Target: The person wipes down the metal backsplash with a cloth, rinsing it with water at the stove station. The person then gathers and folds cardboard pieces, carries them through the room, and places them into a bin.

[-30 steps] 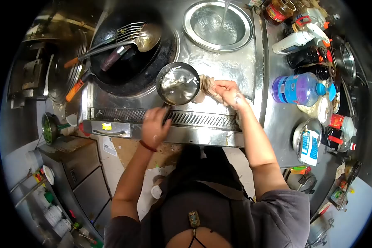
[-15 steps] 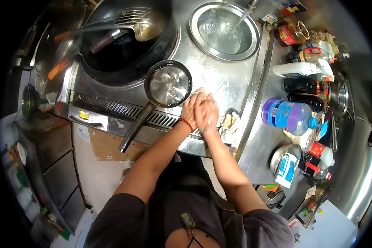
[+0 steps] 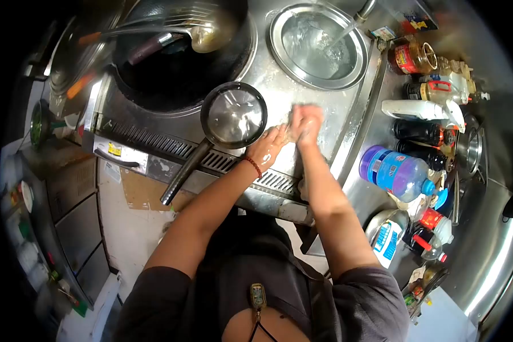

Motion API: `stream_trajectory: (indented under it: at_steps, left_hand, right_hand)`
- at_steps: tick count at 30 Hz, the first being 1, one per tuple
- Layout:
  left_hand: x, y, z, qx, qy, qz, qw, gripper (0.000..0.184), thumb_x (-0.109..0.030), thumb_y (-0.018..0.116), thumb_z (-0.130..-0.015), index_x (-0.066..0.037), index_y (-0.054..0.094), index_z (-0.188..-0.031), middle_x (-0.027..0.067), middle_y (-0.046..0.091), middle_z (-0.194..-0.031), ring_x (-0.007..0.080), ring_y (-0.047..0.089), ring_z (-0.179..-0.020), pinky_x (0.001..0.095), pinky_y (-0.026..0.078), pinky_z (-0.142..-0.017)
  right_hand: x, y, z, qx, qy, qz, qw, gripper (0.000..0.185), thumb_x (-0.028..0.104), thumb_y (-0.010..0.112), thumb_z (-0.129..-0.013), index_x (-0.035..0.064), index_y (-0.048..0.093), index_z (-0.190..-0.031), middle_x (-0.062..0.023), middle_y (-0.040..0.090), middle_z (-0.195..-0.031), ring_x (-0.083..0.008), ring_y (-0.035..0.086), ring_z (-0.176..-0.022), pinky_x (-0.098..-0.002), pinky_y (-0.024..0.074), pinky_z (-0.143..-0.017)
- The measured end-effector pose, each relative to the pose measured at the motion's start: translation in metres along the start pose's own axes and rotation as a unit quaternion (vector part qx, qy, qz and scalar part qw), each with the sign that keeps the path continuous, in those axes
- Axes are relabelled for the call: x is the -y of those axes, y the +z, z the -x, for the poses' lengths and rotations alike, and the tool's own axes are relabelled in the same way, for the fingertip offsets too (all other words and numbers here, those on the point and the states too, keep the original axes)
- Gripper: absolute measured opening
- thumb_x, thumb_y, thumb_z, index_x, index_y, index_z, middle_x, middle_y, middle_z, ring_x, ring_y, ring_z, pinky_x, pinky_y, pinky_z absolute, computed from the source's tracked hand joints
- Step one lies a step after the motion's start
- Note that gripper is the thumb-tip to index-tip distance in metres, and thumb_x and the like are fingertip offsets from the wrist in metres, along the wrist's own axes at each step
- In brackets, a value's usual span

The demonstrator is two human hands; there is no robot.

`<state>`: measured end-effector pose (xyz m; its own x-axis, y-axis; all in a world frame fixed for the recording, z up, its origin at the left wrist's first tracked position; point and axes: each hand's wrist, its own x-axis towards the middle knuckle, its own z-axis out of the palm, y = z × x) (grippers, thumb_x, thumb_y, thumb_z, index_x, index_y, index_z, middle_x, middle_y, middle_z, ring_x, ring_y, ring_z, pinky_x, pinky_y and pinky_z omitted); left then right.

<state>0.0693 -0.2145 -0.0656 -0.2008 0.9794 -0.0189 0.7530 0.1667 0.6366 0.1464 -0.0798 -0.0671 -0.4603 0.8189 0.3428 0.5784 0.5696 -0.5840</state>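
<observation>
My left hand, wearing a red bead bracelet, lies on the steel counter with its fingers stretched out. Under its fingertips is a pale patch, perhaps a cloth; I cannot tell. My right hand is just to the right and apart from it, fingers curled in and somewhat blurred; whether something is inside is hidden. Both hands look wet. Left of them a dark small saucepan with a long metal handle rests on the counter, shiny inside. Beyond my right hand a steel basin holds water, with a tap running into it.
A large black wok at upper left holds a ladle and other utensils. A slotted grate runs along the front edge. On the right stand a blue-purple plastic bottle, a white bottle, a sauce jar and several other bottles.
My right hand has lifted off my left hand and moved up and right, with its fingers now curled. My left hand stays on the counter. The view has shifted slightly.
</observation>
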Motion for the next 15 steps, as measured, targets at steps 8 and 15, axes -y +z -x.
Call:
stream_trajectory:
  at_steps: [8,15]
  left_hand:
    - [-0.016,-0.011,0.009,0.021,-0.052,0.049,0.997,0.062,-0.033,0.044,-0.088,0.005,0.033,-0.135,0.0198,0.024,-0.146,0.0323,0.019,-0.137,0.0406,0.018,-0.111]
    - [-0.002,-0.003,0.01,0.076,-0.015,-0.014,0.997,0.064,-0.031,0.043,-0.091,0.004,0.022,-0.14,0.0195,0.018,-0.148,0.0292,0.013,-0.139,0.0386,0.013,-0.113]
  right_hand:
    - [0.027,0.002,0.066,0.053,0.019,-0.013,0.998,0.02,0.013,0.06,-0.079,0.0045,0.057,-0.062,-0.0147,0.054,-0.064,-0.032,0.051,-0.062,-0.0381,0.0434,-0.061]
    - [0.0,0.015,0.051,0.052,0.133,-0.086,0.986,0.012,0.011,0.063,-0.08,0.0056,0.057,-0.07,-0.0149,0.057,-0.074,-0.0294,0.053,-0.069,-0.0367,0.0432,-0.067]
